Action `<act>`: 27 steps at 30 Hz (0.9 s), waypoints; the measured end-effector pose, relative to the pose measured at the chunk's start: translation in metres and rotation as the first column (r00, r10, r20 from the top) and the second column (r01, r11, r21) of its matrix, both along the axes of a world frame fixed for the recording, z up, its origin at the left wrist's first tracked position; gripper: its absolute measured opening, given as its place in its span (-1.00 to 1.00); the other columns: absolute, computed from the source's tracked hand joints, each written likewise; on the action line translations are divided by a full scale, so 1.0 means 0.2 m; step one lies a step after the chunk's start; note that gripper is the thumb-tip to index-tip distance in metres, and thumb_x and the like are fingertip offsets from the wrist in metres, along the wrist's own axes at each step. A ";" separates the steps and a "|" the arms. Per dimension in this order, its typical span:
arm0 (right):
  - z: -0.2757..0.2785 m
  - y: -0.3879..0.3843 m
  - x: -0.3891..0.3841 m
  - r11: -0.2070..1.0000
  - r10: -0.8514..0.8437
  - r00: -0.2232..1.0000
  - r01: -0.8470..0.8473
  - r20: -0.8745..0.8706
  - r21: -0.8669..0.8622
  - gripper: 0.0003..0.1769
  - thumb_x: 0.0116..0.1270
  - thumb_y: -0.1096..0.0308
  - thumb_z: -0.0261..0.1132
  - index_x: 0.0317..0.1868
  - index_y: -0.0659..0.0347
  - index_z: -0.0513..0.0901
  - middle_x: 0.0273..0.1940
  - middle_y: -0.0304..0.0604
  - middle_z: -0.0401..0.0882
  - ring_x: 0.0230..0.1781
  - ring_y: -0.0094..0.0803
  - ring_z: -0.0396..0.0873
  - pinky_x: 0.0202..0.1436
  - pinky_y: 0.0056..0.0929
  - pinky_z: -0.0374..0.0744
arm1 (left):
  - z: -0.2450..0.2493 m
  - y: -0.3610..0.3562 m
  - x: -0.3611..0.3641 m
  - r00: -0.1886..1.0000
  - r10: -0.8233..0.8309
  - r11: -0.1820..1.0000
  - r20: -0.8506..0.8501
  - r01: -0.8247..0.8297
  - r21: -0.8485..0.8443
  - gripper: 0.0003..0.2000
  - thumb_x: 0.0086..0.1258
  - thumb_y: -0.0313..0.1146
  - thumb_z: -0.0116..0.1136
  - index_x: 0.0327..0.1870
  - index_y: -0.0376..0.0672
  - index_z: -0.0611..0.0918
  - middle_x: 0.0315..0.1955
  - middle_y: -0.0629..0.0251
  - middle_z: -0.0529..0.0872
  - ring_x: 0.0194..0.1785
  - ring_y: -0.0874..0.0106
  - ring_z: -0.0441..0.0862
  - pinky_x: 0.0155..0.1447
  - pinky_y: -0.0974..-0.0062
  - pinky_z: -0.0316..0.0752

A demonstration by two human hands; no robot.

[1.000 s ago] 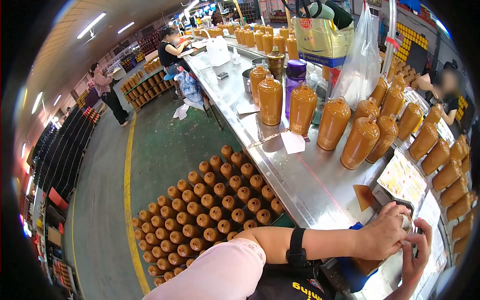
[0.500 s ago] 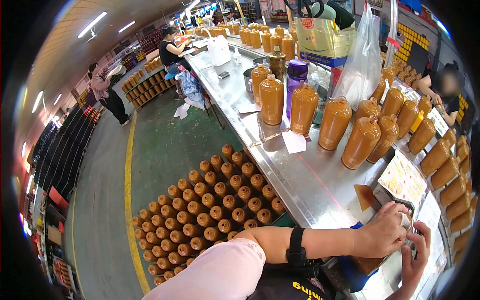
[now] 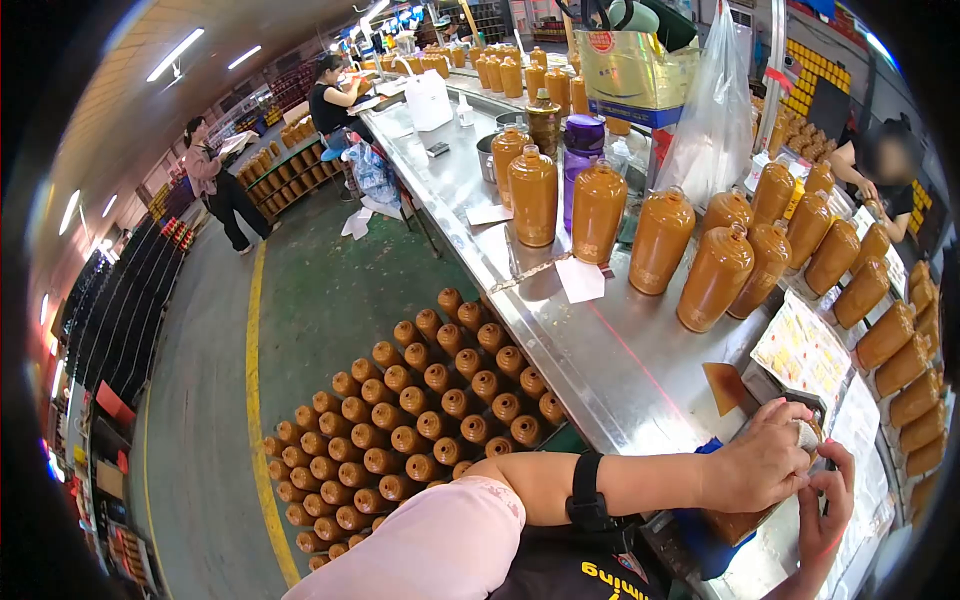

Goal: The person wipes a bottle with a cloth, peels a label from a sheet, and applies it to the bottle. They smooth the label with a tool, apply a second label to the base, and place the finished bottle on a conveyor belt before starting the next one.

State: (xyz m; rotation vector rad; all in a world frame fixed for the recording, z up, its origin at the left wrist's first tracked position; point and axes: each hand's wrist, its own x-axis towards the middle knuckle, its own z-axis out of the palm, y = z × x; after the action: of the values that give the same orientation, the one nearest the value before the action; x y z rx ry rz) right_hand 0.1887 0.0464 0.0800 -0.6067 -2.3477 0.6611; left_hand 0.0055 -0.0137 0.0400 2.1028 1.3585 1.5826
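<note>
My left hand [image 3: 762, 458] has its fingers curled over a brown bottle [image 3: 742, 524] that lies on its side, partly hidden under the palm. The bottle's pale, greyish round end [image 3: 806, 434] shows just past my fingertips. From the lower right my right hand [image 3: 826, 508] reaches to that same end, its finger and thumb bent around the edge. Beneath the bottle, blue cloth [image 3: 712, 548] spreads along the table edge. Beside my left hand, a flat brown triangular piece [image 3: 724, 386] lies on the metal table [image 3: 640, 385].
Brown bottles [image 3: 716, 278] stand upright along the table, near a purple flask [image 3: 582, 160] and a printed sheet [image 3: 802, 342]. Many more bottles [image 3: 405, 440] stand in rows on the floor at left. A co-worker [image 3: 885, 175] sits across the table; other people are farther back.
The view has shifted slightly. My right fingers have closed in a little toward the bottle's pale end; my left hand keeps nearly the same place.
</note>
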 end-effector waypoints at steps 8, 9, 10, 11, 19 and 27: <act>0.00 0.00 0.01 1.000 -0.026 0.999 0.026 -0.020 -0.004 -0.92 0.24 0.52 0.26 -0.29 0.27 0.51 0.11 0.09 0.48 0.20 -0.06 0.46 0.24 -0.20 0.40 | 0.02 -0.01 -0.01 0.999 0.012 0.999 0.042 -0.013 0.035 -0.81 0.37 -0.28 0.19 -0.30 -0.24 0.61 -0.26 0.00 0.59 0.38 -0.08 0.26 0.45 -0.13 0.02; 0.01 0.00 0.00 0.999 -0.031 0.999 0.032 -0.018 0.011 -0.92 0.23 0.51 0.26 -0.28 0.26 0.52 0.11 0.09 0.48 0.19 -0.07 0.47 0.19 -0.23 0.43 | 0.04 -0.02 -0.02 1.000 0.011 1.000 0.012 -0.011 0.025 -0.82 0.36 -0.29 0.19 -0.27 -0.24 0.62 -0.24 -0.01 0.60 0.38 -0.08 0.26 0.46 -0.12 0.02; 0.03 -0.01 0.00 1.000 -0.030 0.999 0.030 -0.026 0.002 -0.91 0.23 0.51 0.26 -0.27 0.26 0.52 0.11 0.09 0.48 0.18 -0.08 0.47 0.12 -0.26 0.44 | 0.04 -0.01 -0.02 1.000 0.028 0.998 -0.006 -0.028 0.050 -0.82 0.35 -0.30 0.20 -0.25 -0.26 0.62 -0.21 -0.02 0.61 0.39 -0.08 0.25 0.46 -0.13 0.01; 0.06 -0.03 0.00 1.000 -0.029 0.999 0.029 -0.032 -0.007 -0.90 0.23 0.50 0.26 -0.26 0.25 0.53 0.11 0.08 0.48 0.18 -0.09 0.47 0.05 -0.29 0.44 | 0.04 -0.01 -0.01 0.999 0.044 0.996 -0.024 -0.042 0.075 -0.81 0.34 -0.31 0.20 -0.23 -0.27 0.63 -0.19 -0.03 0.61 0.40 -0.08 0.24 0.47 -0.13 0.00; 0.04 0.00 0.00 0.995 -0.017 1.000 0.018 -0.013 0.099 -0.87 0.25 0.44 0.31 -0.35 0.25 0.51 0.08 0.09 0.50 0.17 -0.02 0.48 0.20 -0.16 0.43 | 0.05 -0.01 0.01 0.991 0.066 0.993 -0.113 -0.054 0.108 -0.77 0.31 -0.32 0.23 -0.19 -0.33 0.65 -0.14 -0.10 0.62 0.44 -0.06 0.20 0.47 -0.19 -0.03; 0.05 -0.03 0.01 0.995 -0.102 0.991 0.101 -0.085 -0.023 -0.85 0.26 0.42 0.31 -0.36 0.26 0.49 0.06 0.09 0.50 0.19 0.01 0.47 0.30 -0.08 0.37 | 0.03 -0.01 0.01 0.995 0.038 0.999 -0.087 -0.036 0.022 -0.81 0.28 -0.32 0.24 -0.24 -0.29 0.64 -0.12 -0.08 0.62 0.45 -0.05 0.19 0.47 -0.20 -0.03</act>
State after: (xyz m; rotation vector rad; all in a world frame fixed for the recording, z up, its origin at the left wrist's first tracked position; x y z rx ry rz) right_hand 0.1899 0.0395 0.0903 -0.6878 -2.2179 0.6500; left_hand 0.0069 -0.0152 0.0461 2.1953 1.4227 1.5406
